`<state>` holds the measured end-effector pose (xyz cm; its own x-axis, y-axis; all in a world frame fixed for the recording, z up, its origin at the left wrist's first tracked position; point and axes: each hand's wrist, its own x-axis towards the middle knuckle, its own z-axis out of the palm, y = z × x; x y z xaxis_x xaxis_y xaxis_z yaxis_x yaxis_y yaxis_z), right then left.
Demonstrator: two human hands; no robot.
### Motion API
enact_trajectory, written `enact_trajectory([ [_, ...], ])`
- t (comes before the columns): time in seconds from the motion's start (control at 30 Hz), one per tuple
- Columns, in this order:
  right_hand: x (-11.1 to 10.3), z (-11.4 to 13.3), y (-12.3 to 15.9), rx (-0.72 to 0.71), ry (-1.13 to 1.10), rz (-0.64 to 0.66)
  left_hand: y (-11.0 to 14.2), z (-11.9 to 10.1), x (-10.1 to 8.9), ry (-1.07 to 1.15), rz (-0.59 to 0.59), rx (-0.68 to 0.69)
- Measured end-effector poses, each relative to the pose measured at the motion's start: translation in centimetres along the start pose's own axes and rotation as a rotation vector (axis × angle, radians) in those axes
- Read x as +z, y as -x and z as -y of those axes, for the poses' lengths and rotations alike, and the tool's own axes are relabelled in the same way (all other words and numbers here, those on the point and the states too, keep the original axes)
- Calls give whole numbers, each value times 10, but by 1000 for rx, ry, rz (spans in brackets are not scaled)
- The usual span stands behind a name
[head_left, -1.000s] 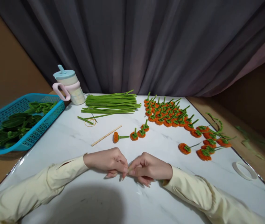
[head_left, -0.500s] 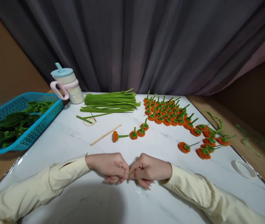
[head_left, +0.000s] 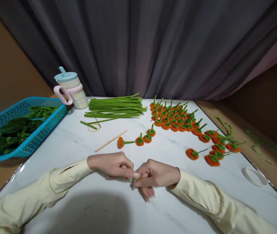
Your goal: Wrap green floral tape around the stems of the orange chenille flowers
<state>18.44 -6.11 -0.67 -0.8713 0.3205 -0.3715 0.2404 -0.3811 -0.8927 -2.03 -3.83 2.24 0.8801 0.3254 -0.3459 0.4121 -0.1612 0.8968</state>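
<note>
Both hands rest together on the white marble table (head_left: 79, 143) near its front edge. My left hand (head_left: 112, 165) has its fingers pinched at the tips, which meet the fingertips of my right hand (head_left: 156, 175). My right hand is curled, its fingers closed around something too small to make out. Just beyond the hands lie a wooden stick (head_left: 111, 140) and a short row of orange pipe-cleaner flowers with green stems (head_left: 140, 139).
A bundle of green pipe cleaners (head_left: 116, 109) lies at the back, with a large heap of orange flowers (head_left: 177, 118) to its right. A blue basket of green leaves (head_left: 13, 130) sits far left beside a lidded cup (head_left: 71, 89). A white ring (head_left: 254, 177) lies right.
The hands went from pinching fingertip to fingertip, to closed fists pressed together, to now a looser pinch with the left fingertips reaching over the right hand's.
</note>
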Motion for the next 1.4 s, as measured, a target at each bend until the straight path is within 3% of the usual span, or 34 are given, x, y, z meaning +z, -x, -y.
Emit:
enact_trajectory([
  [0.1, -1, -2, -1, -43, 8, 15, -3, -4, 10, -246, -143, 126],
  [0.23, -2, -2, 1, -54, 39, 29, -6, -4, 21, -368, -204, 151],
  [0.4, -1, 0, 1, -42, 1, 5, -4, -1, 17, -322, -173, 130],
  [0.63, 0, 1, -1, -62, -93, -34, -3, -3, 5, -75, -149, 55],
  [0.73, -1, 1, -1, -54, -92, 3, -4, -3, 7, -162, -204, 104],
  [1.0, -3, -1, -1, -63, -86, 35, -5, -1, 22, -444, -204, 209],
  [1.4, -3, 5, 6, -69, -234, 107, 1, -2, 29, -473, -219, 259],
])
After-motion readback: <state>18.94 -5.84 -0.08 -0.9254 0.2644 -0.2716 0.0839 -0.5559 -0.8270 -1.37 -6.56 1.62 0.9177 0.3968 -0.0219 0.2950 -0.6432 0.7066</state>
